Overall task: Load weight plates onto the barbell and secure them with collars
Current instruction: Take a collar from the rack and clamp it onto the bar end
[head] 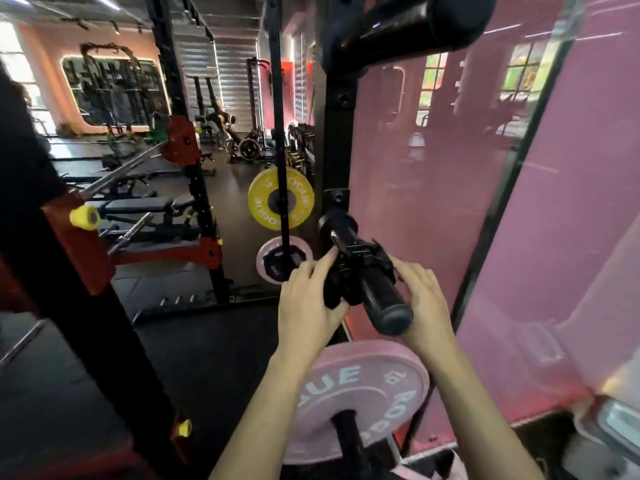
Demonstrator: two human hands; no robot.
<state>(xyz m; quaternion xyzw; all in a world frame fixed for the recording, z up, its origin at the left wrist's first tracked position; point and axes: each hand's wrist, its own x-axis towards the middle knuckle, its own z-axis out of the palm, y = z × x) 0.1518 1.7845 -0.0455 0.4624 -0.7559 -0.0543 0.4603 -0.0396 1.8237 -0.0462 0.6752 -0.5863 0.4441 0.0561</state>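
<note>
Both hands are on the black collar [353, 271] sitting on a black storage peg [377, 299] on the rack upright [337, 133]. Left hand [308, 299] grips its near side, right hand [424, 299] is behind it. Pink plate [363, 389] hangs below, yellow plate [277, 199] further back.

Both forearms are bare right up to the bottom edge of the view, with no sleeves showing. The left hand [304, 299] and right hand [424, 299] wear no gloves, rings, watch or wrist straps.
</note>
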